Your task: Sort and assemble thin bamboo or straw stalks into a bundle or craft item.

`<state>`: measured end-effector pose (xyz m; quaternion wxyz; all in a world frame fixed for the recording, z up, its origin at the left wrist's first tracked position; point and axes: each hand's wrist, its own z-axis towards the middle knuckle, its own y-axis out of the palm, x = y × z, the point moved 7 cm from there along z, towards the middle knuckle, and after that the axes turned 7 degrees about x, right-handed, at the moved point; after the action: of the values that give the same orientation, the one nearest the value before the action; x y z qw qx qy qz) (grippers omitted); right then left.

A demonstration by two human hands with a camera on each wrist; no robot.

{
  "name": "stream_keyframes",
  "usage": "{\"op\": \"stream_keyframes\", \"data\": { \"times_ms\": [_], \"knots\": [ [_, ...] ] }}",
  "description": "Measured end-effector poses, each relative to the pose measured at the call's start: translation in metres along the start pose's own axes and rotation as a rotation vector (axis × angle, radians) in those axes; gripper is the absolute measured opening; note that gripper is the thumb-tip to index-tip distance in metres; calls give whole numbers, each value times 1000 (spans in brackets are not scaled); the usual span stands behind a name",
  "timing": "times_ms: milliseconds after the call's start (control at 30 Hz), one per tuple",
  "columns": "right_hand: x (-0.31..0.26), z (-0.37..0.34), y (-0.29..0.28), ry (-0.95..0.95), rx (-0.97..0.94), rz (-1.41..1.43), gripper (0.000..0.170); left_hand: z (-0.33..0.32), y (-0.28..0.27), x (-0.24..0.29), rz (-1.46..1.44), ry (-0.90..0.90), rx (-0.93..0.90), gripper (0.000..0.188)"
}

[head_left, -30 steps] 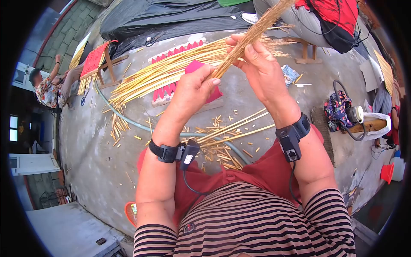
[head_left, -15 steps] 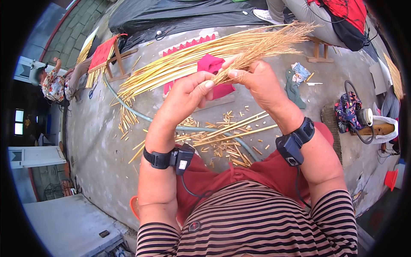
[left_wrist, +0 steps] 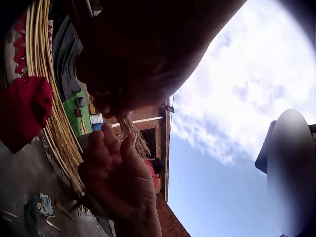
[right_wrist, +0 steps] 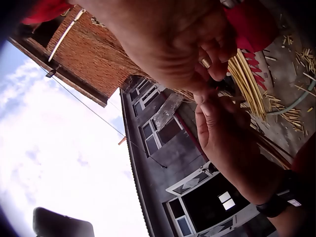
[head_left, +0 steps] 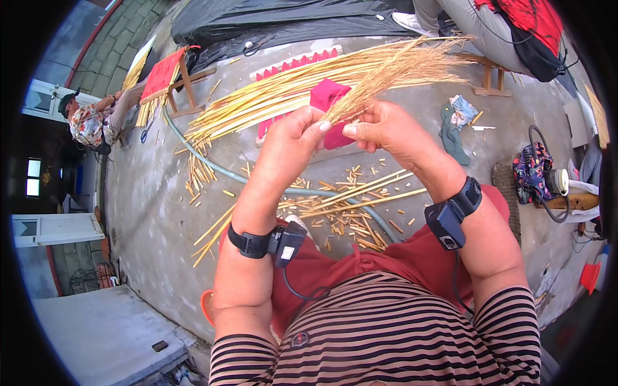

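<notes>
Concrete floor (head_left: pixel 154 225), cut stalk bits scattered; left to right: long stalks (head_left: pixel 257 100) lie beyond the hands; left hand (head_left: pixel 286 141) pinches the grass bundle (head_left: pixel 370 87) at its narrow end; bundle's long axis slants away and rightward, left hand nearer its base; right hand (head_left: pixel 402 132) just beside, fingers bent, can't tell if gripping

Two hands, one grassy bundle, two wooden stands.
One left hand (head_left: pixel 290 145), one right hand (head_left: pixel 393 132), one bundle (head_left: pixel 370 87), one magenta cloth (head_left: pixel 328 93), one hose (head_left: pixel 222 169); one red-topped stand (head_left: pixel 164 72) toward the ground's (head_left: pixel 161 257) upper left corner, one plain stand (head_left: pixel 491 91) toward its upper right; cut pieces (head_left: pixel 370 244) too many to count.
</notes>
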<state>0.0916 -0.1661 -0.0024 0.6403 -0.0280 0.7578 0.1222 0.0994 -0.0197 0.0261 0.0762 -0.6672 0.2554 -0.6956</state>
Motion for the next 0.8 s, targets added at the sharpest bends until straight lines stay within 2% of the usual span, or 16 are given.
{"op": "stream_keyframes", "data": {
  "times_ms": [167,367,567,667,800],
  "knots": [
    [5,7,-7,-2,79,221,19,1,4,3,-4,50,64,10],
    [0,5,-6,-13,106,209,19,2,6,-1,-46,36,50,17],
    [0,7,-5,-76,76,94,17,1,8,-5,-123,-96,-78,18],
    [-12,2,-2,-146,75,53,18,1,10,-4,-11,-22,-112,22],
    [-13,1,-5,-117,87,0,19,1,14,0,-61,36,-134,25]
  ]
}}
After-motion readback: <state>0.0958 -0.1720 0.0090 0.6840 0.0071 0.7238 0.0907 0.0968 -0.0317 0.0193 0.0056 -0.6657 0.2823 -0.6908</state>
